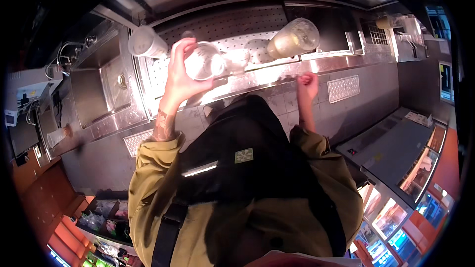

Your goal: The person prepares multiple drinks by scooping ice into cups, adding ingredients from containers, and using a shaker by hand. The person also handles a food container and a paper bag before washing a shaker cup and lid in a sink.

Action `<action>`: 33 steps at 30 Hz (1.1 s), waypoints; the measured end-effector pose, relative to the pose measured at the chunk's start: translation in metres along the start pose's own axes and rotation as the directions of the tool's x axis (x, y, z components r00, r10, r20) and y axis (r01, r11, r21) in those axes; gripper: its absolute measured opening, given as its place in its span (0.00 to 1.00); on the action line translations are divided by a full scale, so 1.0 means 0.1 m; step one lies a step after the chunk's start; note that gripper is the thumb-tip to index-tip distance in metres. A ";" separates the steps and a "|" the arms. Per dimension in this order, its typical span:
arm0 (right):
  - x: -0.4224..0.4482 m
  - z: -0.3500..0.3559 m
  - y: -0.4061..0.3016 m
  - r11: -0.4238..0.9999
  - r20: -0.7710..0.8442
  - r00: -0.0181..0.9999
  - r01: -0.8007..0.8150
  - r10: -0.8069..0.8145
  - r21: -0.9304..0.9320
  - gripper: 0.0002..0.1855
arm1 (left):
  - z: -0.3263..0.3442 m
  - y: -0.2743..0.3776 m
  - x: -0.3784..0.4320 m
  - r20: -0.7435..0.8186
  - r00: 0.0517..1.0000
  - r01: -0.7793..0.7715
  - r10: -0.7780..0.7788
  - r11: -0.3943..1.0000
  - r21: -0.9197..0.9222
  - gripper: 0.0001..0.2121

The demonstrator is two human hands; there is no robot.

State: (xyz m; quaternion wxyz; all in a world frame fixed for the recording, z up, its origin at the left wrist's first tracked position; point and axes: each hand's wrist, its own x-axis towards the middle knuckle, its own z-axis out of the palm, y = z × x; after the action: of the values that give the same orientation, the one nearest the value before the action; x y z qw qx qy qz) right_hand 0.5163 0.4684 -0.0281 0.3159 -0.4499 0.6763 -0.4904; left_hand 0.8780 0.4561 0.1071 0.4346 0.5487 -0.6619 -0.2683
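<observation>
My left hand (178,70) is curled around a clear plastic cup (205,61), which it holds over the perforated metal counter. My right hand (307,81) hangs near the counter's front edge with its fingers curled in; I see nothing in it. Beyond it, a large clear pitcher (295,39) with something pale inside leans in view on the perforated surface (230,20). A stack of whitish cups (146,42) stands left of my left hand. Beside the held cup is another clear container (237,59), blurred by glare.
A metal sink (100,85) with a faucet (66,53) lies at the left, with a plastic cup (57,137) below it. A dark recessed basin (323,31) adjoins the perforated surface. A grey-topped cabinet (393,148) stands behind at the right. Tiled floor (356,107) shows below the counter.
</observation>
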 end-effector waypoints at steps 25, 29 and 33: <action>2.76 0.58 2.40 0.823 0.911 0.329 0.424 0.249 -0.378 0.11 | 3.50 -0.41 0.08 -0.434 0.768 0.390 -0.470 0.882 -0.265 0.59; 2.67 0.60 1.41 0.624 0.930 0.129 0.709 0.344 -0.329 0.12 | 3.60 -0.67 -0.14 -0.521 0.692 0.481 -0.499 0.858 -0.182 0.45; 2.95 -0.01 0.21 0.493 0.837 0.004 0.806 0.548 -0.327 0.13 | 3.64 -0.44 0.16 -0.628 0.562 0.488 -0.538 0.829 -0.274 0.27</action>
State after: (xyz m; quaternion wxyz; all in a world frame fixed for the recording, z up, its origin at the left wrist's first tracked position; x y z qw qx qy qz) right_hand 0.3924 0.2007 -0.0434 0.3510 -0.8109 0.3108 0.3503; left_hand 0.5828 0.3849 -0.0995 0.5675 0.7603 -0.2567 -0.1845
